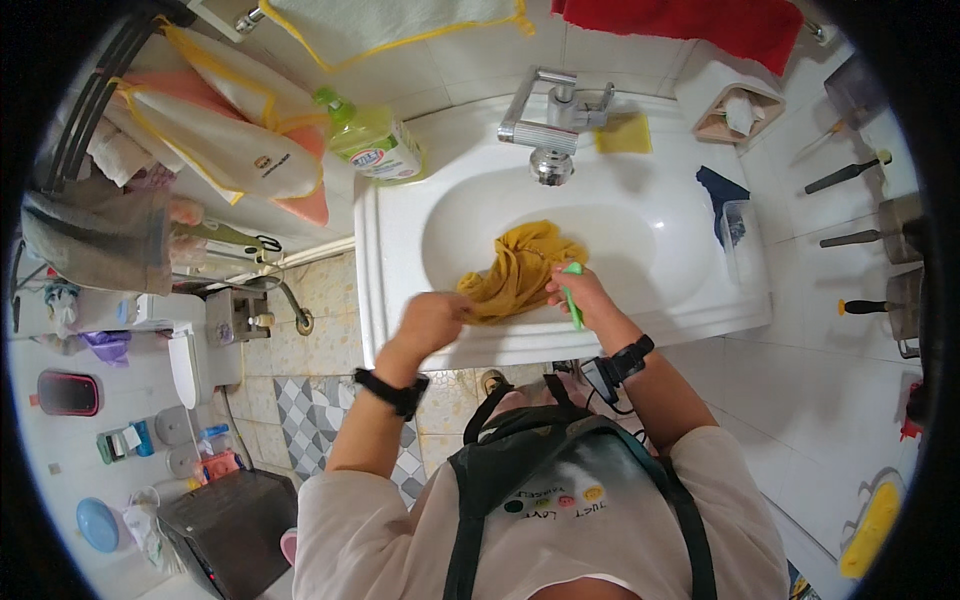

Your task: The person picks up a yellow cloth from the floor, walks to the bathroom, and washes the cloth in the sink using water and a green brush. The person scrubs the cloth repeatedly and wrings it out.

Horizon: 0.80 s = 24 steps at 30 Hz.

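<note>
A wet-looking mustard-yellow cloth (525,262) lies bunched in the front left of a white oval washbasin (637,277). My left hand (433,322), slightly blurred, is over the basin's front rim, its fingertips closed on the cloth's left edge. In my right hand (589,294) is a bright green stick-like handle (574,292), held at the cloth's right side; whether it ends in a brush is hidden. Behind the cloth stands the chrome faucet (551,124), its round outlet (552,166) above the basin. No running water can be made out.
A green-capped bottle of yellow-green liquid (375,142) stands at the back left. Beside the faucet lies a yellow sponge cloth (624,133). Rightward are a tissue box (731,105), a dark blue cloth (718,196) and a clear plastic box (739,240). Towels (225,142) hang on the left.
</note>
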Available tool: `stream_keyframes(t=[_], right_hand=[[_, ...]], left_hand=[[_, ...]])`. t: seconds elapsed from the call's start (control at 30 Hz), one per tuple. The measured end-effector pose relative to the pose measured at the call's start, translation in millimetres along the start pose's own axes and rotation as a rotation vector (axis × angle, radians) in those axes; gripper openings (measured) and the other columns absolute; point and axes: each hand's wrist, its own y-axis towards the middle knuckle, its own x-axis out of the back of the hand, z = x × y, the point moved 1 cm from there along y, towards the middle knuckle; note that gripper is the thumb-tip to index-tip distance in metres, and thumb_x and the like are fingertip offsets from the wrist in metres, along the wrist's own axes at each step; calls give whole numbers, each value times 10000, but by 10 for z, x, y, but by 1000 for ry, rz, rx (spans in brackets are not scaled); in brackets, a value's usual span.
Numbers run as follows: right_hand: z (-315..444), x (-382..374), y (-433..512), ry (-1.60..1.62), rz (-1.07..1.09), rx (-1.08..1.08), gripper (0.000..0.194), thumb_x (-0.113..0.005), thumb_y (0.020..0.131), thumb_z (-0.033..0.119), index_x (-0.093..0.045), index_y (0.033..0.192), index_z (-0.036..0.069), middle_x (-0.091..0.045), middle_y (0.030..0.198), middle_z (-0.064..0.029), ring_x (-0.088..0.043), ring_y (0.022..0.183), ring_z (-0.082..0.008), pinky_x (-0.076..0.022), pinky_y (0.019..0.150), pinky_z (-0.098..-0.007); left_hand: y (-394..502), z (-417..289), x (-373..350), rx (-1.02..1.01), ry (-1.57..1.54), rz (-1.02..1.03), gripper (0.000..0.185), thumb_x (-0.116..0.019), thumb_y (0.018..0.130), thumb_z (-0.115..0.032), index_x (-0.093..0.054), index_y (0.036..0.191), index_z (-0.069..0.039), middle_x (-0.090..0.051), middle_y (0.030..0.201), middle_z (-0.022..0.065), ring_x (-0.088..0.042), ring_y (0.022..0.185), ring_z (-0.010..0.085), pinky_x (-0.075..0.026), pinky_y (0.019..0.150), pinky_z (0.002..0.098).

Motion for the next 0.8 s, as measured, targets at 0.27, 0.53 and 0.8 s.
stream_keyframes(t=[0.27,0.53,0.8], right_hand=[[-81,-532,249,-139,13,145,281,-575,802,190,-478,1035,68,-546,788,-69,-553,572,-163,-395,463,-267],[-260,-1792,633,-1063,-286,620,499,-499,831,377,-455,1124,-25,-512,1079,-213,-513,968,-352,-414,836,-430],[-554,-1602,1017,-894,-320,208,402,-486,824,171,-425,1147,-60,-447,1192,-227,-474,1024,-389,-413,850,-448]], left_hand=[[-955,534,366,227,-225,-507,169,-595,643,14,-644,779,-74,-597,721,95,-583,670,267,-479,591,322],[-1100,529,-279,309,-59,-243,133,-610,661,-123,-653,785,-99,-606,772,88,-563,739,296,-469,663,374],[-1039,667,-180,222,40,-298,238,-654,693,-204,-634,888,-69,-601,746,103,-560,734,315,-471,654,382]])
